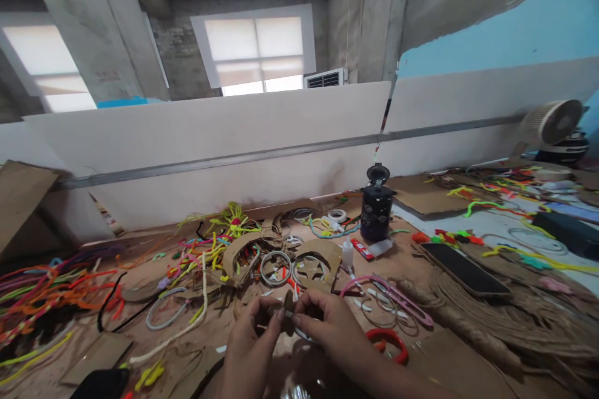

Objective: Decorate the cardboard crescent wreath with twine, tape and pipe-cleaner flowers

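Both hands meet low in the middle of the view over a cluttered worktable (435, 361). My left hand (250, 340) and my right hand (327, 324) pinch a small brown cardboard cut-out (286, 315) between their fingertips. Just beyond them lie a cardboard ring with a star shape (314, 268), a cardboard crescent (238, 255) and metal rings (275, 265). A red ring (390, 341) lies right of my right hand.
Heaps of coloured pipe cleaners (42, 293) cover the left. A dark bottle (375, 209), glue bottle (347, 252), pink scissors (397, 296), a phone (465, 269) and jute twine (491, 318) lie to the right. A white partition (234, 137) backs the table; a fan (550, 124) stands far right.
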A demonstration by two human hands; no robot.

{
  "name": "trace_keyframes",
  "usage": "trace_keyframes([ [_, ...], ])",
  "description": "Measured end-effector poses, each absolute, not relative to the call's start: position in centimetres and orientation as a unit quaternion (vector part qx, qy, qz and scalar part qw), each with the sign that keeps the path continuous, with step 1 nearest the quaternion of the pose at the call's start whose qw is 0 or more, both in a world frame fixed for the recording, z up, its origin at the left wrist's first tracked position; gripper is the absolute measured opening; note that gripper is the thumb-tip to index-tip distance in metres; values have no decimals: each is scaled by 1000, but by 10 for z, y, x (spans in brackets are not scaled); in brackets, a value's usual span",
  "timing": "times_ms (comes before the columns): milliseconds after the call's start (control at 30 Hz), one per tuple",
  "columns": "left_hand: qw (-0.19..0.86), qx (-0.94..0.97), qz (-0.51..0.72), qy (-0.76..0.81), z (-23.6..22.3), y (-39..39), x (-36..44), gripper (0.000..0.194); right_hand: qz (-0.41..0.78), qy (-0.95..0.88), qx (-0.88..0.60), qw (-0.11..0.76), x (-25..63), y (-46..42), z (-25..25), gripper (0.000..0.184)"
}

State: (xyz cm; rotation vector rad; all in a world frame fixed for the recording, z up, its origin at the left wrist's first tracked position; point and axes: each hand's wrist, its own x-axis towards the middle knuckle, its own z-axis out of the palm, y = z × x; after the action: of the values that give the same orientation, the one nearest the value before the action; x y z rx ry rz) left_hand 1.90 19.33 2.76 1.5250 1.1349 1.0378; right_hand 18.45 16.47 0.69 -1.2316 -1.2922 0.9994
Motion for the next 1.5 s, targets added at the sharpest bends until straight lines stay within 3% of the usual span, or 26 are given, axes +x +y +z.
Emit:
trace_keyframes([
  [233,518,552,475,448,33,191,20,45,416,-544,-503,527,182,161,9,4],
  [467,513,551,486,443,34,190,21,37,418,-528,-508,536,181,165,3,1],
  [667,475,585,478,452,33,188,18,30,431,-509,-504,550,179,165,7,9],
  [967,534,536,493,430,33,190,20,37,466,-465,-485,576,181,170,0,27],
  [1300,567,541,436,443,35,199,12,42,464,-514,-499,521,191,170,3,11],
  [1500,552,616,373,419,21,204,8,24,442,-549,-514,489,193,168,11,15],
])
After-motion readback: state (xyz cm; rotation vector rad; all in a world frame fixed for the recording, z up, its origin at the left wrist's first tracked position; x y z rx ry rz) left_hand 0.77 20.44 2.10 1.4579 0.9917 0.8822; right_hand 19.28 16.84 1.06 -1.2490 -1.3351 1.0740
